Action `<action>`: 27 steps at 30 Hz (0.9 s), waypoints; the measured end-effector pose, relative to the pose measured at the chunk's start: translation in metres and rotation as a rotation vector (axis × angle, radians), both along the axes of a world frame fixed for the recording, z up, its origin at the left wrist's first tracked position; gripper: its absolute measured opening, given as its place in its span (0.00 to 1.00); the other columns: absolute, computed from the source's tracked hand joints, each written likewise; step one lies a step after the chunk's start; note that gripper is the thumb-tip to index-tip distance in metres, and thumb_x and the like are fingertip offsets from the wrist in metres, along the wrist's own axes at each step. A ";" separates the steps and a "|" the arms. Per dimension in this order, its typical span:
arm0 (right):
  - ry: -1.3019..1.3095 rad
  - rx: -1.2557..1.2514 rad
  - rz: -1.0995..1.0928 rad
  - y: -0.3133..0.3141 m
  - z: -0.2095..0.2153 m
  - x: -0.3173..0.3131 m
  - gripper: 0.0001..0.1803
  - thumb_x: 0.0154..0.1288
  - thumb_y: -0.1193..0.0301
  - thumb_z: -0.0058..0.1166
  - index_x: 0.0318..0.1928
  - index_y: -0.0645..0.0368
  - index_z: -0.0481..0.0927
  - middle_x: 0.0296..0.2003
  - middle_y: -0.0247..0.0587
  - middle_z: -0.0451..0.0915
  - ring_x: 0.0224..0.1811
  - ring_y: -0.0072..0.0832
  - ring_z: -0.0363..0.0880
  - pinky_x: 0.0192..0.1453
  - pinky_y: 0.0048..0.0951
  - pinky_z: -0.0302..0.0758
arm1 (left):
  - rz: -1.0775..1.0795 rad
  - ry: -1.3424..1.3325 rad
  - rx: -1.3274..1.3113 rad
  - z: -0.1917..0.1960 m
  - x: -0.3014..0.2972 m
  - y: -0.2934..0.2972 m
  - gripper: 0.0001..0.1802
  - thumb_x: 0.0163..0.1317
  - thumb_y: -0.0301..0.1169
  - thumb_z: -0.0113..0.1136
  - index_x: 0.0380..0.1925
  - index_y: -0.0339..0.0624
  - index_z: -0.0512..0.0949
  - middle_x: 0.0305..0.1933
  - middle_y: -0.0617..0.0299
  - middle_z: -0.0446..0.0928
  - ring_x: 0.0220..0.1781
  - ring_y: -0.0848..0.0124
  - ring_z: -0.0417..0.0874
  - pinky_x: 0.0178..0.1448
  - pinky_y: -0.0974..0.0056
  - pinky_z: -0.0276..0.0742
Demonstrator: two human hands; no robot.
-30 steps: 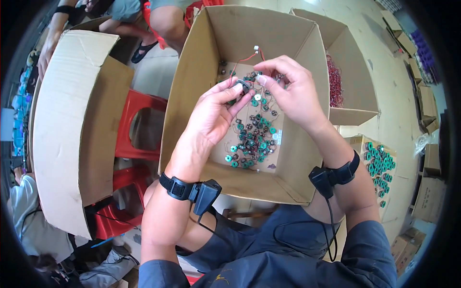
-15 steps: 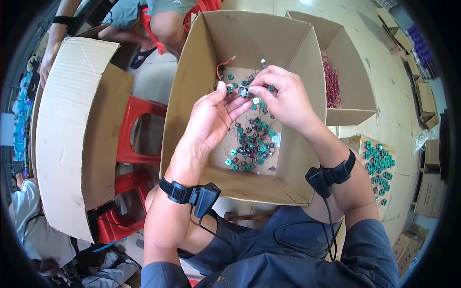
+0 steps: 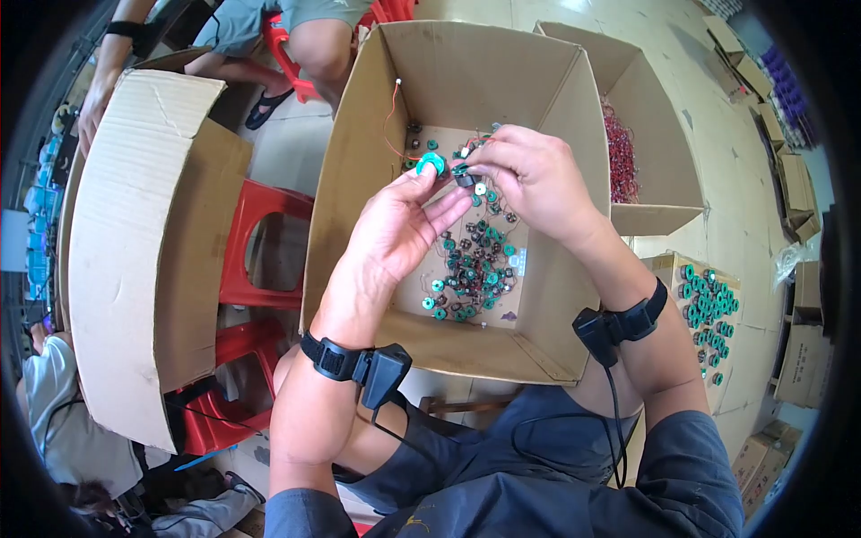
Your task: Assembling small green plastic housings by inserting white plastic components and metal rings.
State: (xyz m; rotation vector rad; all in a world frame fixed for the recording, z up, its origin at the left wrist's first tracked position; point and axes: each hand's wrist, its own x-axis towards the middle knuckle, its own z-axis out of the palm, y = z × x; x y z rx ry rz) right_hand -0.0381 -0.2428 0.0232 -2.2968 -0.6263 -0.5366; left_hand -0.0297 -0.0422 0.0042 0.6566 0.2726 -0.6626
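My left hand (image 3: 390,224) pinches a round green-faced part (image 3: 430,163) between thumb and fingers. A red wire (image 3: 388,125) with a small white end rises from beside it. Palm up, the hand's other fingers stretch toward the right hand. My right hand (image 3: 543,179) grips a small black cylindrical part (image 3: 463,178) with its fingertips, just right of the green one; a white connector (image 3: 465,152) shows by these fingers. Both hands are over an open cardboard box (image 3: 484,67). On its bottom lies a pile of small green and dark round parts (image 3: 480,269) with thin wires.
A second cardboard box (image 3: 655,218) with red wires (image 3: 619,157) adjoins on the right. Nearer, green round parts (image 3: 708,309) cover a cardboard surface. Red stools (image 3: 260,242) and a large carton (image 3: 121,251) stand left. Another person's leg (image 3: 318,49) is beyond.
The left-hand part now shows its green face, and its red wire has swung up and left. The right-hand part has turned from a silvery face to a dark side; the white connector hangs lower.
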 end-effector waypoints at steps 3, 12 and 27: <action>0.021 0.048 -0.031 -0.001 -0.002 0.001 0.06 0.57 0.80 0.61 0.36 0.60 0.84 0.31 0.42 0.81 0.32 0.36 0.82 0.36 0.31 0.79 | 0.028 -0.007 -0.004 -0.003 0.001 -0.001 0.12 0.71 0.26 0.52 0.51 0.31 0.70 0.50 0.51 0.75 0.53 0.55 0.80 0.63 0.54 0.80; 0.216 0.188 0.078 -0.004 0.009 0.019 0.04 0.58 0.80 0.59 0.35 0.63 0.82 0.30 0.45 0.79 0.32 0.38 0.81 0.36 0.32 0.78 | 0.072 -0.080 0.119 0.005 0.015 -0.004 0.12 0.71 0.27 0.51 0.51 0.36 0.73 0.49 0.53 0.77 0.51 0.62 0.82 0.58 0.61 0.83; 0.511 0.156 0.248 -0.014 0.013 -0.017 0.07 0.57 0.79 0.62 0.37 0.60 0.84 0.32 0.38 0.82 0.31 0.26 0.79 0.36 0.26 0.75 | 0.038 -0.075 0.266 -0.017 -0.023 -0.019 0.13 0.72 0.37 0.53 0.51 0.44 0.78 0.48 0.64 0.81 0.45 0.73 0.82 0.49 0.66 0.82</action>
